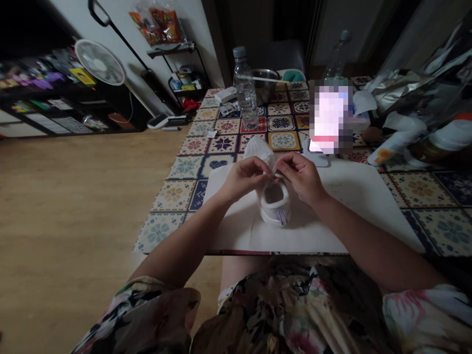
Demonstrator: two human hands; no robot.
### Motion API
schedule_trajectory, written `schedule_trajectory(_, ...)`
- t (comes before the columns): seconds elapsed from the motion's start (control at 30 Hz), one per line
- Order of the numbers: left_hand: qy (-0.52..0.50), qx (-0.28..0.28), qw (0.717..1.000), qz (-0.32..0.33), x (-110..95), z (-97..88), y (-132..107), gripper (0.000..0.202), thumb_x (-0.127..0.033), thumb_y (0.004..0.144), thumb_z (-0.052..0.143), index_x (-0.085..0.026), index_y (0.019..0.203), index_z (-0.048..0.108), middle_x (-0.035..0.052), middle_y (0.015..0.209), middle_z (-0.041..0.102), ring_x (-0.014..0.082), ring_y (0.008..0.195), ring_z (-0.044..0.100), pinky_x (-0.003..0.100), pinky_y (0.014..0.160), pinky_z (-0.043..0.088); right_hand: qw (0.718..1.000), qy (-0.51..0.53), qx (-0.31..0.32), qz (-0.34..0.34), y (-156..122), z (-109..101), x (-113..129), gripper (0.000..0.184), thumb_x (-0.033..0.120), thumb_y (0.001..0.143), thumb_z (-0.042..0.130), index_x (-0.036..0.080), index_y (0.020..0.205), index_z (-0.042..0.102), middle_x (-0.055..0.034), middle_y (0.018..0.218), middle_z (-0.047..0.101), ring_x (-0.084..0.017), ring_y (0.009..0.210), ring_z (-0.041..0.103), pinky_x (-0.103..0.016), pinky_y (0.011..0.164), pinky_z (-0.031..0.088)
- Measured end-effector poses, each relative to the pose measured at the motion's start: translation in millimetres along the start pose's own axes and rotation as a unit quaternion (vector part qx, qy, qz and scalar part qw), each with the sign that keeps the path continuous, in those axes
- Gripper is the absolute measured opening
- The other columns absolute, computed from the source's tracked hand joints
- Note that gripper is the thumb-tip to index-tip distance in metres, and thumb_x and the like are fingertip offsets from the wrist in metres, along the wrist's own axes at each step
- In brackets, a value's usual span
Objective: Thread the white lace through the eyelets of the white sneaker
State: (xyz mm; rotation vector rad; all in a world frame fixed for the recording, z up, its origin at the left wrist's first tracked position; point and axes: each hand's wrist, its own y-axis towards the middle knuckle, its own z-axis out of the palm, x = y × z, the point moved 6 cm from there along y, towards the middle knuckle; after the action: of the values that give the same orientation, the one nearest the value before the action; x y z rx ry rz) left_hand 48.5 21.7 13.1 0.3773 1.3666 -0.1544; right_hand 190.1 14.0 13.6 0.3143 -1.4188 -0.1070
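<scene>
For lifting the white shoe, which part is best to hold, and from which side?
Probably the heel, from the person's side: the white shoe sits toe away, so its heel and open collar face the person, while the left hand and right hand meet above its front.

You see a white low-cut shoe (271, 215) with purple heel stripes (282, 217), a plain white flat sheet (313, 233), and a multicoloured, tile-patterned table cover (180, 194).

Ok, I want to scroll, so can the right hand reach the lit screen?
Probably yes: the lit screen stands just beyond the right hand, nothing tall between, though that hand is busy at the white shoe.
</scene>
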Motion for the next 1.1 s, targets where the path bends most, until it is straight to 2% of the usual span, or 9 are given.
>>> schedule_trajectory(0.1, 0.013, -0.009, 1.0, -0.004, 1.8, -2.5, -0.3, 0.027, -0.025, 0.059, 0.089, -0.014, 0.07, 0.066, -0.0003, 0.065, 0.065, 0.0073, 0.057, 0.057, 0.018, 0.053, 0.045, 1.0, -0.006, -0.012, -0.008, 1.3, -2.0, -1.4, 0.036, 0.053, 0.075, 0.077, 0.023, 0.084, 0.06, 0.0036, 0.071, 0.06, -0.012, 0.064, 0.059, -0.026, 0.058, 0.054)
schedule_trajectory(0.23, -0.016, -0.024, 1.0, 0.001, -1.4, -4.0, 1.6, 0.031, -0.027, 0.054, 0.091, -0.014, 0.067, 0.067, -0.0013, 0.064, 0.065, 0.0069, 0.058, 0.057, 0.019, 0.057, 0.047, 0.991, -0.104, 0.054, -0.068, 0.4, 2.5, 8.5, 0.024, 0.04, 0.079, 0.076, 0.023, 0.093, 0.068, -0.0028, 0.091, 0.069, -0.017, 0.085, 0.064, -0.035, 0.079, 0.055)
schedule_trajectory(0.4, 0.01, -0.024, 1.0, -0.002, -4.1, -4.9, 3.2, 0.033, -0.037, 0.056, 0.091, -0.014, 0.074, 0.074, 0.0028, 0.07, 0.071, 0.0113, 0.065, 0.063, 0.023, 0.064, 0.051, 0.973, -0.194, 0.046, -0.118, 3.3, -2.5, 14.8, 0.012, 0.033, 0.079, 0.076, 0.022, 0.079, 0.072, -0.0025, 0.084, 0.065, -0.018, 0.085, 0.061, -0.037, 0.081, 0.049)
schedule_trajectory(0.5, 0.044, -0.033, 0.998, -0.001, -4.8, -6.3, 2.5, 0.033, -0.038, 0.056, 0.091, -0.014, 0.07, 0.073, 0.0023, 0.065, 0.068, 0.01, 0.059, 0.058, 0.022, 0.056, 0.045, 0.983, -0.167, 0.045, -0.059, 5.8, -4.8, 7.9, 0.025, 0.045, 0.075, 0.078, 0.021, 0.073, 0.071, -0.002, 0.081, 0.063, -0.018, 0.083, 0.059, -0.036, 0.08, 0.046)
schedule_trajectory(0.6, 0.063, -0.04, 0.997, 0.007, -5.9, -7.0, 1.5, 0.032, -0.04, 0.057, 0.09, -0.015, 0.066, 0.071, -0.0002, 0.057, 0.061, 0.0078, 0.051, 0.05, 0.02, 0.048, 0.037, 0.991, -0.071, 0.083, 0.072, 2.9, -0.5, -4.3, 0.034, 0.051, 0.072, 0.078, 0.019, 0.073, 0.069, -0.0007, 0.077, 0.063, -0.015, 0.075, 0.057, -0.032, 0.074, 0.045)
schedule_trajectory(0.7, 0.072, -0.036, 0.997, 0.006, -5.5, -6.4, 1.1, 0.033, -0.042, 0.06, 0.088, -0.015, 0.066, 0.071, -0.001, 0.055, 0.057, 0.0071, 0.049, 0.045, 0.021, 0.045, 0.032, 0.977, 0.024, 0.122, 0.172, -2.9, 5.3, -9.5, 0.031, 0.046, 0.071, 0.078, 0.017, 0.075, 0.067, 0.0009, 0.073, 0.063, -0.012, 0.07, 0.056, -0.029, 0.072, 0.045)
schedule_trajectory(0.8, 0.078, -0.038, 0.996, 0.007, -5.6, -6.8, 1.4, 0.036, -0.045, 0.06, 0.087, -0.015, 0.066, 0.069, -0.0006, 0.057, 0.057, 0.0075, 0.05, 0.046, 0.021, 0.045, 0.032, 0.967, 0.043, 0.159, 0.195, -4.8, 8.4, -9.1, 0.022, 0.032, 0.069, 0.076, 0.017, 0.082, 0.067, 0.0008, 0.077, 0.065, -0.013, 0.072, 0.057, -0.029, 0.073, 0.045)
schedule_trajectory(0.97, 0.086, -0.05, 0.995, -0.005, -4.2, -8.3, 2.0, 0.042, -0.05, 0.059, 0.087, -0.014, 0.064, 0.066, -0.0003, 0.057, 0.058, 0.0075, 0.049, 0.045, 0.021, 0.044, 0.031, 0.986, -0.121, 0.117, 0.02, -0.1, 3.7, 2.6, 0.014, 0.02, 0.07, 0.072, 0.019, 0.081, 0.064, 0.0014, 0.078, 0.059, -0.014, 0.074, 0.055, -0.029, 0.072, 0.044)
schedule_trajectory(1.1, 0.092, -0.049, 0.994, -0.018, -1.4, -8.4, 1.6, 0.043, -0.052, 0.059, 0.086, -0.015, 0.064, 0.065, -0.0013, 0.054, 0.055, 0.0074, 0.047, 0.043, 0.021, 0.043, 0.03, 0.957, -0.217, 0.073, -0.177, -7.8, 6.6, 23.6, 0.011, 0.02, 0.082, 0.071, 0.021, 0.09, 0.064, -0.0015, 0.087, 0.063, -0.016, 0.083, 0.059, -0.031, 0.077, 0.047)
